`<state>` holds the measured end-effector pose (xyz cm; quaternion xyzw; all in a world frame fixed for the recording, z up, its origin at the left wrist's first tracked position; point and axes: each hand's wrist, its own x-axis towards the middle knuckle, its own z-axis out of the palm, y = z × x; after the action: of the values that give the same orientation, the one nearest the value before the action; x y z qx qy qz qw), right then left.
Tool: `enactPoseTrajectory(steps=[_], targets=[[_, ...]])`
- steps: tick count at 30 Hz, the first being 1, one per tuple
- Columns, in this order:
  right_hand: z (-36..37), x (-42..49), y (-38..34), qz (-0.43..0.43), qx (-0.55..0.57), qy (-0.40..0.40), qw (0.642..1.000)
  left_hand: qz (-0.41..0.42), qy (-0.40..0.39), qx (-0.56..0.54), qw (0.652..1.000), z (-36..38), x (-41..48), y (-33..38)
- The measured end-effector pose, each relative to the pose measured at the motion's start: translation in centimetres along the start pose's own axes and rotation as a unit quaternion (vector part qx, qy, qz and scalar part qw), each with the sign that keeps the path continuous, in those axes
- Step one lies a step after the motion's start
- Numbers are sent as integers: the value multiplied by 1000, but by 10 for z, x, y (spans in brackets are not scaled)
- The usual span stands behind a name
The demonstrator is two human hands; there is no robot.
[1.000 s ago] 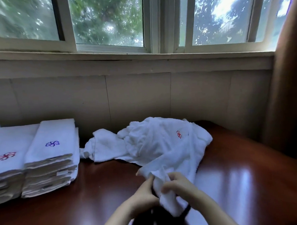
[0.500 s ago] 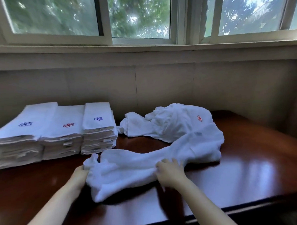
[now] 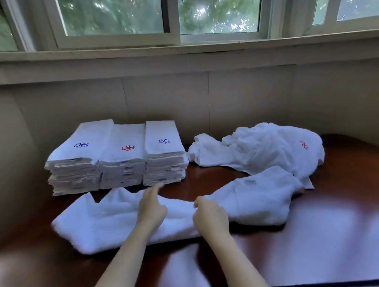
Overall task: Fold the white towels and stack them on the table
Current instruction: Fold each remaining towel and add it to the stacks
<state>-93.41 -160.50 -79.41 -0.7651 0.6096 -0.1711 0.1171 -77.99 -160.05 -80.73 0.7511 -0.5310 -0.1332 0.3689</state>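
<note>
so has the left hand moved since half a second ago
Yes. The left hand slid right along the towel, from below the middle stack to below the right stack.

Left hand (image 3: 152, 206) outstretched, right hand (image 3: 210, 216) curled.

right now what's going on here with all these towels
A person is folding towels. Both hands are on one towel spread across the table: the left hand rests on it with a finger stretched out, and the right hand seems to pinch its far edge. Three folded stacks stand behind at left, and an unfolded heap lies at right.
</note>
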Motion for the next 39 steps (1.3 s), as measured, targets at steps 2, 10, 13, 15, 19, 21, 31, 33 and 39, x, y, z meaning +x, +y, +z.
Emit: enactPoseTrajectory(steps=[2,10,13,15,19,21,31,33,39], targets=[[0,5,8,30,25,-5,999,4,-72,122,990,10,5,-12],[3,18,24,20,-78,81,993,-25,-19,102,994,-14,20,-24],[3,20,36,89,-80,31,992,-18,222,9,975,-25,20,-22],[1,18,42,132,-89,7,987,-29,317,-52,946,-35,22,-22],[-13,11,50,168,-39,5,985,-128,185,-31,974,-39,23,-41],[-16,9,52,166,-7,32,986,-141,65,29,987,-31,16,-45],[-30,16,74,237,588,274,723,112,-143,141,973,-5,-22,-4],[-41,14,88,215,741,326,546,112,7,122,986,-12,-17,2],[-42,4,132,389,578,316,644,52,240,203,948,-29,-5,0]])
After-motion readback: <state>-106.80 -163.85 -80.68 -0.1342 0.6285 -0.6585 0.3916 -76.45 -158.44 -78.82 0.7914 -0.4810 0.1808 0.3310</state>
